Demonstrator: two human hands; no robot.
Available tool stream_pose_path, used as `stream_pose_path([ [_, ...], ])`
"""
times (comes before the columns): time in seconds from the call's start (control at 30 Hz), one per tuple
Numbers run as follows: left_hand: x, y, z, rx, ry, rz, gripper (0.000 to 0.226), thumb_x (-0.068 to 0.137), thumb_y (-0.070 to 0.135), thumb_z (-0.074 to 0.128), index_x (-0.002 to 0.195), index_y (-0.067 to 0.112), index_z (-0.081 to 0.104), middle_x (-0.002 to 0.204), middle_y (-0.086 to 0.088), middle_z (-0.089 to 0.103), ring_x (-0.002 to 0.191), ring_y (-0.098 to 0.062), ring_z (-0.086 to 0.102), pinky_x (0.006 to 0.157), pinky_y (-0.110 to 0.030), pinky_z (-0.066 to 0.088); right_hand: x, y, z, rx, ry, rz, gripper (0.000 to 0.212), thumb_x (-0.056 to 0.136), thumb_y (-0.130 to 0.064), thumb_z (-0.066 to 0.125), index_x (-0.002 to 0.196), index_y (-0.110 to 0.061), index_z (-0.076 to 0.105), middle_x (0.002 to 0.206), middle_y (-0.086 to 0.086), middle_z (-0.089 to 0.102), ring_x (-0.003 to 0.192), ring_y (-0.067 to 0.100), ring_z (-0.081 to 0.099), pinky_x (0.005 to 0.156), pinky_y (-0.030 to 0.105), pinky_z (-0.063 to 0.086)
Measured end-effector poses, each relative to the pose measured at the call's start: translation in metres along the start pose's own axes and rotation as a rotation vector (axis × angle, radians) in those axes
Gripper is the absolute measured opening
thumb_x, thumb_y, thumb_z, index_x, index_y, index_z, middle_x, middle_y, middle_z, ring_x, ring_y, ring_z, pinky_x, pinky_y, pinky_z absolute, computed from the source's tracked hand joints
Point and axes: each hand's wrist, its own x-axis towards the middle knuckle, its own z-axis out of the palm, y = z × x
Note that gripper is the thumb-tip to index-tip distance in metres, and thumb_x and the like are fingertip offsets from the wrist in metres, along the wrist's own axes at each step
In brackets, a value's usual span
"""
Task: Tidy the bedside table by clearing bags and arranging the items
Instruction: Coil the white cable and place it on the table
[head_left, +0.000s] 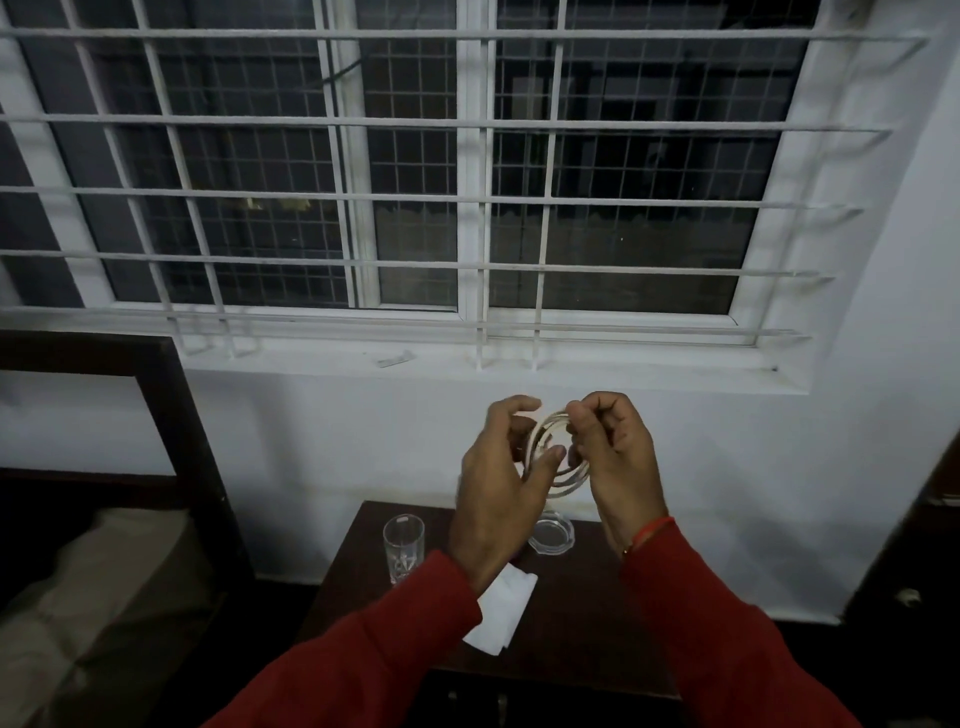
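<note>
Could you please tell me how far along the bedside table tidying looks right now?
No bags show on the table. Both hands, left and right, hold a coil of cable above it. The glass, clear dish and white paper await arranging.

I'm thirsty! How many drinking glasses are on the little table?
1. The drinking glass stands upright near the bedside table's back left corner. The arms hide part of the tabletop, so another could be unseen.
</note>
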Motion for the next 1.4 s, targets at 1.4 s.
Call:
stream_pose_path([
  [1.4,-0.02,-0.025,-0.006,-0.601,-0.073,-0.587,0.017,0.086,0.013,0.076,0.102,0.008,0.079,0.103,-0.026,0.075,0.082,-0.028,0.068,0.079,-0.04,0.056,-0.015,0.046,-0.004,-0.318,0.333,-0.102,0.016,0.093,-0.027,0.065,0.088,-0.017,0.054,0.079,-0.004,0.063,0.066,0.02,0.061,0.062,0.037,0.051],
])
